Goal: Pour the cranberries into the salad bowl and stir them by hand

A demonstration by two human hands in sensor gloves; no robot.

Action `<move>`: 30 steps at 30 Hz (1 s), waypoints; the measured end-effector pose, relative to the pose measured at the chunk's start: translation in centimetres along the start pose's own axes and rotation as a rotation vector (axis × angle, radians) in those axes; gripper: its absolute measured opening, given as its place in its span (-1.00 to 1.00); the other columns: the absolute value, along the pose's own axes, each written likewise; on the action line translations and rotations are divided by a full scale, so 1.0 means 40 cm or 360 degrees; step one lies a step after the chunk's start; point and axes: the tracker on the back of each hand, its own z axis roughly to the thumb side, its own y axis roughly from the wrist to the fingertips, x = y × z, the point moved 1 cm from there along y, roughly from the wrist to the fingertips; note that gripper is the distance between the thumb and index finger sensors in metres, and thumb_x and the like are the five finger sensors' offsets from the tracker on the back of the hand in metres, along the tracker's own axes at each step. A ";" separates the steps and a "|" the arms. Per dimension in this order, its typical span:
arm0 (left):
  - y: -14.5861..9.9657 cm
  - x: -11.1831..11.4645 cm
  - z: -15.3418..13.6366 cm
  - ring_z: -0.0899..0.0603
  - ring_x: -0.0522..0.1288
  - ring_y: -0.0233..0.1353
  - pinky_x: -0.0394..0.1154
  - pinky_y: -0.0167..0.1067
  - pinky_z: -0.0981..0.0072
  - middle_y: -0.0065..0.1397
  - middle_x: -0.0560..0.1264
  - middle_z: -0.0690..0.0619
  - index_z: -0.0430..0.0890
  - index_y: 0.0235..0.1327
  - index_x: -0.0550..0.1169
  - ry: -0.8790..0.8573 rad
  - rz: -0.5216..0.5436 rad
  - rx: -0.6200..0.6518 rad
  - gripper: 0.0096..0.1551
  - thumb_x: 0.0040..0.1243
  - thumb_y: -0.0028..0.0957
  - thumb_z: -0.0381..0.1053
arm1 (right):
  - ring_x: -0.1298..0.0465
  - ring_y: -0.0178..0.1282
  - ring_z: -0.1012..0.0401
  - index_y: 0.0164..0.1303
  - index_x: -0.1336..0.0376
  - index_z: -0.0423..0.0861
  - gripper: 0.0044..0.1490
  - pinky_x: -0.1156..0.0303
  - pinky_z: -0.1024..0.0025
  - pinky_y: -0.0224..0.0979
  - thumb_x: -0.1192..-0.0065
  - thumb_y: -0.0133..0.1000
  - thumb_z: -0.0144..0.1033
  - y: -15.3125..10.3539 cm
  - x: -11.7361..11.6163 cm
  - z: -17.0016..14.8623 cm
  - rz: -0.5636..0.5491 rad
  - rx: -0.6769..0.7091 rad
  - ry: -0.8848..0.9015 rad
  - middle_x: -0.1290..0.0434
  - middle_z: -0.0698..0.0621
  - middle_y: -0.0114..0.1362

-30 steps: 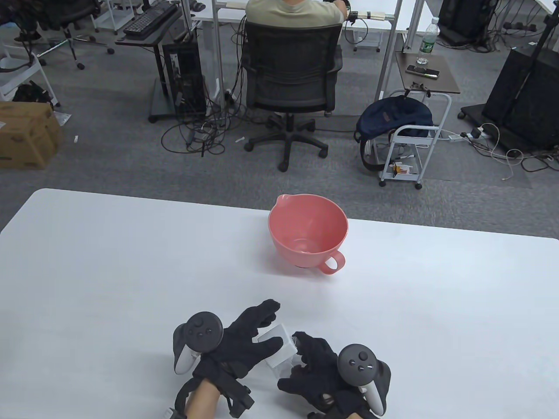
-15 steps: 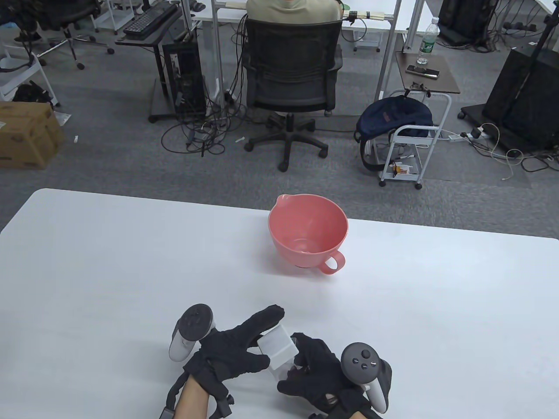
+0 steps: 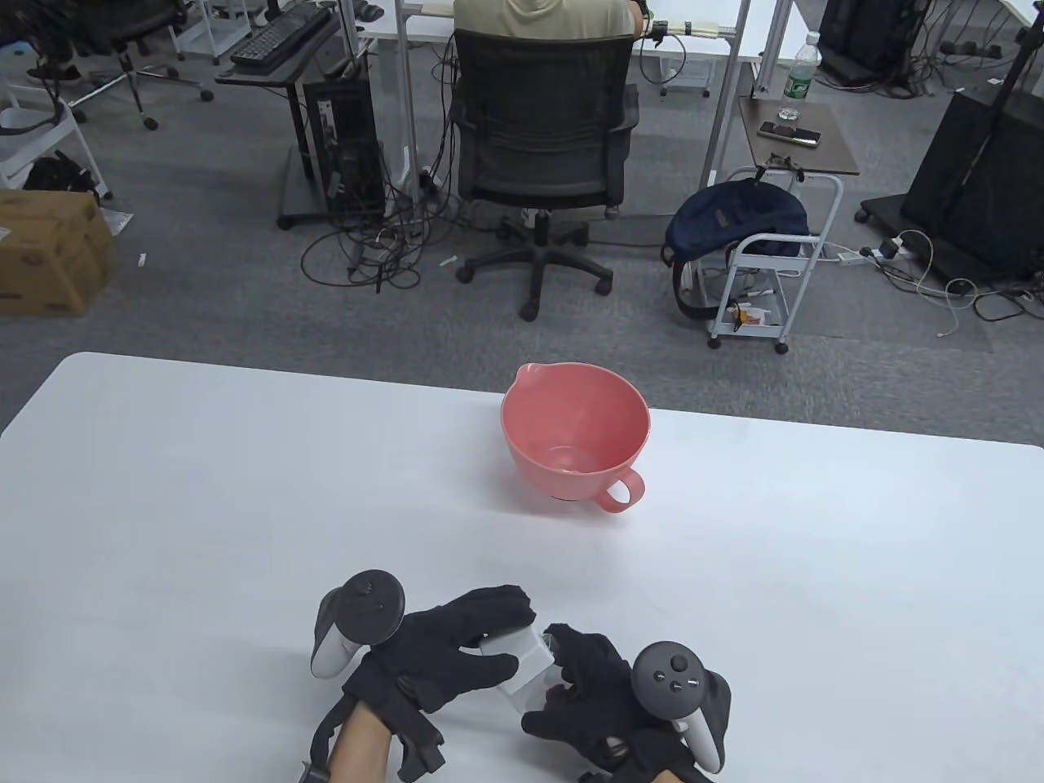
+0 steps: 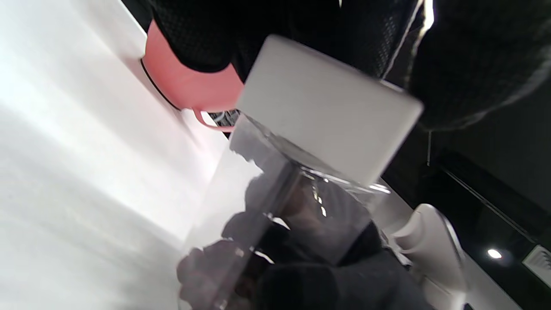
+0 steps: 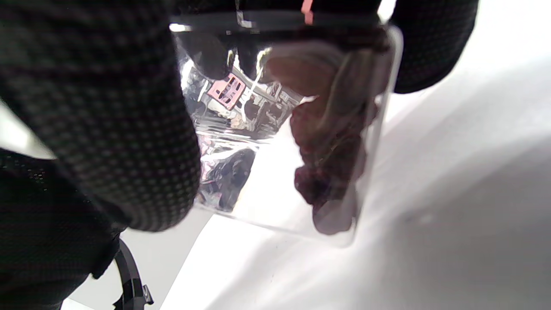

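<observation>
Both gloved hands are at the near edge of the white surface [image 3: 204, 506], working a small clear container [image 3: 526, 677] that has a white lid [image 3: 510, 644]. The left hand [image 3: 444, 652] lies over the lid end, fingers curled across the top of the lid and thumb along its near side, so its grip is closed on the lid. The right hand [image 3: 583, 689] wraps the clear body from the right, fingers curled round it; its grip is closed on the container. In the left wrist view the lid [image 4: 327, 107] is seated on the clear body [image 4: 275, 215], tilted, with dark fingers seen through the plastic. In the right wrist view the cranberries [image 5: 331, 159], dark red and clumped, sit inside the container [image 5: 275, 129] against one wall, near its lower corner; the base of the container is just above or touching the surface, cannot tell which. The pink salad bowl [image 3: 575, 436] stands upright further back near the middle of the surface, well apart from the hands, spout toward the far left, loop handle [image 3: 620, 492] toward the near right. Its inside looks bare. Beyond the surface a person sits in a black office chair [image 3: 542, 139], back to the camera.
</observation>
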 end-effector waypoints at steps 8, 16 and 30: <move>-0.006 0.000 0.008 0.04 0.65 0.16 0.59 0.11 0.41 0.51 0.57 0.23 0.35 0.29 0.59 0.0290 0.0303 -0.0090 -0.15 0.44 -0.25 0.71 | -0.45 0.41 -0.03 0.46 -0.19 0.23 0.25 -0.57 -0.09 0.21 -0.91 -0.40 0.12 -0.006 -0.002 0.004 -0.0056 0.0004 -0.0089 -0.34 0.06 0.48; -0.011 0.006 0.012 0.15 0.70 -0.12 0.63 -0.12 0.53 0.34 0.64 0.22 0.32 0.29 0.59 0.0387 0.0489 -0.0155 -0.08 0.37 -0.27 0.79 | -0.45 0.41 -0.03 0.46 -0.19 0.23 0.25 -0.57 -0.08 0.21 -0.91 -0.40 0.13 -0.006 -0.001 0.005 -0.0084 0.0015 -0.0123 -0.34 0.07 0.48; -0.009 0.006 -0.001 -0.07 0.49 0.55 0.46 0.46 0.05 0.68 0.38 0.19 0.38 0.56 0.35 0.0108 0.0298 -0.0057 0.00 0.23 -0.15 0.78 | -0.45 0.40 -0.02 0.46 -0.18 0.23 0.25 -0.58 -0.06 0.20 -0.90 -0.39 0.15 -0.004 -0.001 0.005 -0.0108 0.0013 -0.0029 -0.34 0.07 0.48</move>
